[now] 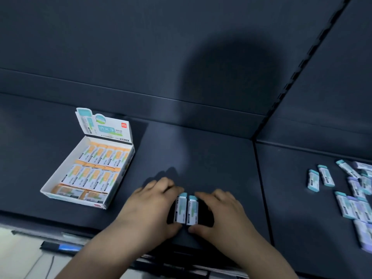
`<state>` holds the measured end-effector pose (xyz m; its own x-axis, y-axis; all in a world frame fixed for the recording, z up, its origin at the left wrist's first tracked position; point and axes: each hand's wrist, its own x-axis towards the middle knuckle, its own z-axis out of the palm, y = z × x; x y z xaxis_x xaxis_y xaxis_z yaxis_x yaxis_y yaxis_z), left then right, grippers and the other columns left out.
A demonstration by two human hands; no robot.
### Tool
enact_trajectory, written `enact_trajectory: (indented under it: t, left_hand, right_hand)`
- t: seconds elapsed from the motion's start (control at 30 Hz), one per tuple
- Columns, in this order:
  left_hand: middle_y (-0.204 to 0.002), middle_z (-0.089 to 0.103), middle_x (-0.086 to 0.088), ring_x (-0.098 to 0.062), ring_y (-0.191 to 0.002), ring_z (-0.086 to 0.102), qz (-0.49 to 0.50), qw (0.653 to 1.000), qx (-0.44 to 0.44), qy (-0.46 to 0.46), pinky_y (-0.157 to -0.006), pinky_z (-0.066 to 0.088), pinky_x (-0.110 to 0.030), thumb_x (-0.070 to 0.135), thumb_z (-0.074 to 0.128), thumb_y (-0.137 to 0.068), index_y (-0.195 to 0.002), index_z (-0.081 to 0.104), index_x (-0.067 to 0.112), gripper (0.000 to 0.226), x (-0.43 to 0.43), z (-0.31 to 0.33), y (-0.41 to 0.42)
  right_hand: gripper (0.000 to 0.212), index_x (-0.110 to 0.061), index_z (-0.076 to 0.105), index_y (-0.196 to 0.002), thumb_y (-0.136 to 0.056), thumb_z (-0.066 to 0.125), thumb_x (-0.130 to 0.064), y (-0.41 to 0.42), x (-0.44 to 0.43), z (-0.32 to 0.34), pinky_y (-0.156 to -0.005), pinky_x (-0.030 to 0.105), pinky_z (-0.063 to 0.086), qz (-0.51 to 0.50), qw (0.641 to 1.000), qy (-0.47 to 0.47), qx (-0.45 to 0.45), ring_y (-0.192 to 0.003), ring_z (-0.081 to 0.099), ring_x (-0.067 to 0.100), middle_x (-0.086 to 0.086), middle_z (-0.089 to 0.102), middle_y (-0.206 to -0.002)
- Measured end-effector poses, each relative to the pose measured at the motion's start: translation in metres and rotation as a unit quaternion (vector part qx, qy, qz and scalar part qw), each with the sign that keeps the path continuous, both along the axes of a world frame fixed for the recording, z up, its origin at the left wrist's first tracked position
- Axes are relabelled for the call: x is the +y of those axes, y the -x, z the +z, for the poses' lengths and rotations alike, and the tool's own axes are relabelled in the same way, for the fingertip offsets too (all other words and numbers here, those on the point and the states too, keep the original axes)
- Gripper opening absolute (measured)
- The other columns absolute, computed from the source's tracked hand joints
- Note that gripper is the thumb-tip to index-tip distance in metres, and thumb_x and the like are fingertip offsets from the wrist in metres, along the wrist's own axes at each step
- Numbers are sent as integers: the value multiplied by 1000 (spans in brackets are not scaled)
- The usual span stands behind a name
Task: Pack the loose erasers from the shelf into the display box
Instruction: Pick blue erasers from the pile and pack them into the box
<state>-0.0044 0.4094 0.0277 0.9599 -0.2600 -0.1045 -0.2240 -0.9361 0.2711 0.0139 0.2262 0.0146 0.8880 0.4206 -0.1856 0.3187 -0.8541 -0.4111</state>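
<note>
Dark shelf (211,154) w/ display box (120,135) at mid-left, lid flap up, rows of orange erasers (96,174) inside. Lower centre: left hand (149,210) & right hand (223,214) pinch two teal erasers (182,210) lengthwise, side by side & touching. Loose erasers (354,204) scattered at right edge.

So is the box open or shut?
Open. The box has its lid standing up at the back, and rows of orange erasers show inside.
</note>
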Motion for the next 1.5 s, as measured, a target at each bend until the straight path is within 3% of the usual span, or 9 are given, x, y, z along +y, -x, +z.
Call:
enact_trajectory:
  t: [0.07,0.27,0.53,0.67,0.8,0.93,1.1,1.33,1.5]
  left_hand:
    - [-97,56,11,-13,-84,64,8,999,-47,21,-64,54,-28,58,49,-55,-110,61,31,62,5,1,1]
    - [-100,57,10,-13,-86,61,18,991,-127,22,-67,55,-29,54,48,-60,-114,61,28,61,33,18,3]
    - [-93,61,5,-20,-76,64,64,989,-131,-33,-57,53,-32,45,86,-45,-111,65,21,74,141,31,-12]
    - [-102,56,4,-24,-92,61,77,992,-85,-46,-71,51,-35,46,83,-55,-122,59,25,74,198,34,-27]
    - [-123,35,14,-8,-117,40,41,995,-83,-26,-95,38,-24,55,58,-80,-142,28,40,70,219,31,-40]
    - [-113,31,12,-7,-110,39,-6,998,-60,-28,-88,39,-21,58,54,-81,-140,25,43,66,229,24,-54]
    - [-101,28,8,-10,-101,46,-26,998,-38,-36,-80,38,-23,53,51,-85,-140,23,41,63,230,17,-65]
    - [-118,43,5,-15,-105,53,-31,999,-10,-40,-82,42,-26,43,51,-89,-147,12,32,71,232,9,-68]
    - [-118,49,6,-15,-106,54,-23,1000,6,11,-86,45,-28,33,51,-88,-139,29,31,56,231,6,-68]
  right_hand:
    - [75,-41,30,-139,-74,63,-59,-3,4,5,-100,22,27,13,1000,-7,-6,-115,33,8,-15,38,-115]
    - [74,-44,30,-138,-74,64,-58,-8,30,23,-97,17,26,11,996,-70,-52,-109,31,0,-22,34,-106]
    - [75,-43,28,-139,-75,62,-60,-14,124,35,-100,19,30,-5,992,-92,-88,-108,31,1,-22,31,-103]
    - [72,-44,25,-140,-79,60,-57,-20,174,36,-97,20,30,-20,993,-71,-93,-108,32,4,-21,32,-103]
    - [72,-42,23,-142,-81,58,-56,-28,207,29,-99,23,26,-45,994,-25,-92,-117,31,8,-17,36,-116]
    - [71,-41,27,-141,-80,61,-52,-34,227,22,-97,23,24,-60,994,2,-88,-123,30,10,-15,37,-134]
    - [68,-39,30,-141,-81,62,-46,-45,244,21,-98,26,23,-66,994,30,-81,-126,30,15,-8,40,-135]
    - [65,-41,35,-139,-81,64,-42,-55,264,18,-89,26,23,-70,992,31,-97,-123,36,14,-11,47,-133]
    - [53,-40,48,-129,-80,65,-42,-49,261,13,-83,25,25,-88,988,15,-127,-121,42,11,-20,50,-132]
